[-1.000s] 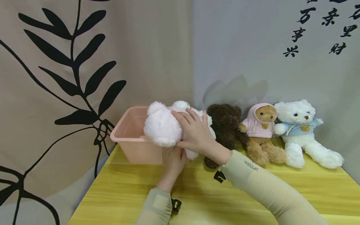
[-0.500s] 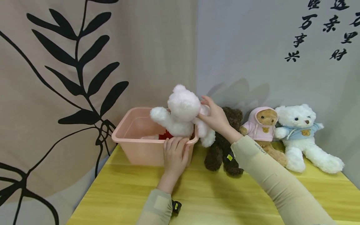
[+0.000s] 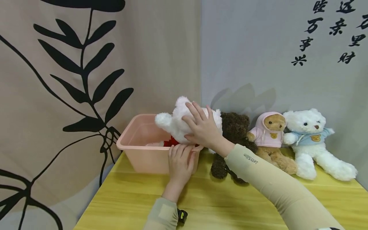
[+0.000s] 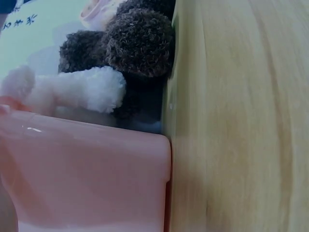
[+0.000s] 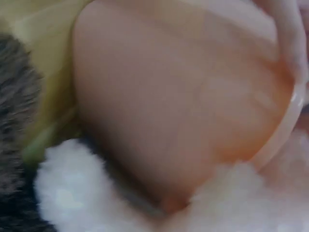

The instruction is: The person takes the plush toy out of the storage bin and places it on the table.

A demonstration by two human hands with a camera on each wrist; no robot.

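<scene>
A white plush bear (image 3: 177, 123) lies over the right end of a pink plastic tub (image 3: 149, 159), one limb pointing left above the inside. My right hand (image 3: 204, 129) rests on it with fingers spread. At the tub's front, my left hand (image 3: 180, 163) grips the rim, its fingers hooked over the edge. Something red (image 3: 171, 141) shows inside the tub beneath the bear. In the left wrist view a white plush limb (image 4: 96, 89) sticks out past the tub's end. Blurred white fur (image 5: 72, 188) lies beside the tub wall (image 5: 159, 96) in the right wrist view.
Right of the tub sits a dark brown plush bear (image 3: 235, 127), partly behind my right arm. Beyond it lean a tan bear in a pink hoodie (image 3: 268, 131) and a white bear in a blue hoodie (image 3: 311, 135). All stand on the yellow wood-grain table (image 3: 132, 198) against a curtain (image 3: 161, 57).
My right hand lifted off the white bear's side and came down on top of it. The bear has turned and shifted over the tub. My left hand moved from under the bear to the rim.
</scene>
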